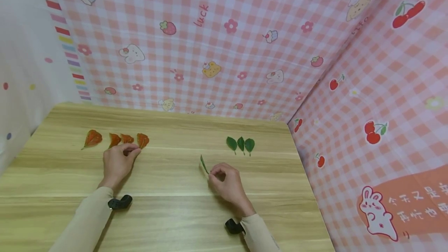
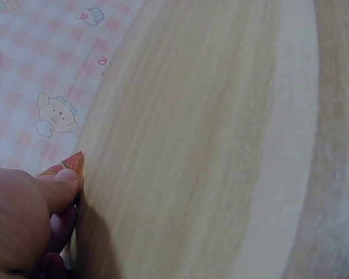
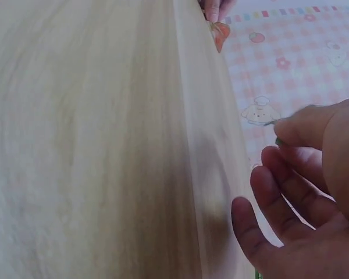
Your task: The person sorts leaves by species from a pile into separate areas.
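Thumb and index finger of my left hand [image 1: 119,164] pinch an orange-red leaf [image 1: 142,140] at its lower end, at the right end of a row. In the left wrist view the tip of that leaf [image 2: 74,161] shows past the thumb. Two more red leaves, one of them [image 1: 126,139] close beside it, lie just beyond the hand, partly covered by it. A larger red leaf [image 1: 93,138] lies farther left. My right hand [image 1: 227,182] pinches a green leaf [image 1: 203,163] by its stem end, the blade pointing up and away. In the right wrist view the fingers mostly hide it.
Three green leaves, the middle one [image 1: 241,143] narrow, lie side by side at the back right of the wooden table [image 1: 168,213]. Pink checked cloth [image 1: 196,49] rises behind the table and along its right side. White cloth [image 1: 24,69] hangs at the left.
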The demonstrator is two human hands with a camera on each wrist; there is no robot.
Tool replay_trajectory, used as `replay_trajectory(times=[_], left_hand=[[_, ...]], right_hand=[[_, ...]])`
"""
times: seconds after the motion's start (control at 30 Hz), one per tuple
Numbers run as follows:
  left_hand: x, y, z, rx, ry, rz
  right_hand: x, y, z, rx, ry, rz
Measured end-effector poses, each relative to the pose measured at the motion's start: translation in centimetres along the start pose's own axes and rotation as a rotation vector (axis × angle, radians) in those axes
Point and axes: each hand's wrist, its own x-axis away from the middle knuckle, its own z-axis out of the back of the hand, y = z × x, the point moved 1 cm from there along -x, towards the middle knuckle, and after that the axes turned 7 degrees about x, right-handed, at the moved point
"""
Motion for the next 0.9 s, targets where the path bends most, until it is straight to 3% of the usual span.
replay_trajectory(times=[0.27, 0.6, 0.9], left_hand=[[0.0, -0.1, 0.1, 0.000, -0.004, -0.002], [0.0, 0.0, 0.0, 0.002, 0.002, 0.009], [-0.1, -0.1, -0.1, 0.002, 0.001, 0.033]], right_hand=[[0.1, 0.0, 0.3, -0.146, -0.057, -0.095], [-0.4, -0.5, 1.4, -0.286, 0.050, -0.209], [-0.8, -0.4, 2.5, -0.286, 0.109, -0.264]])
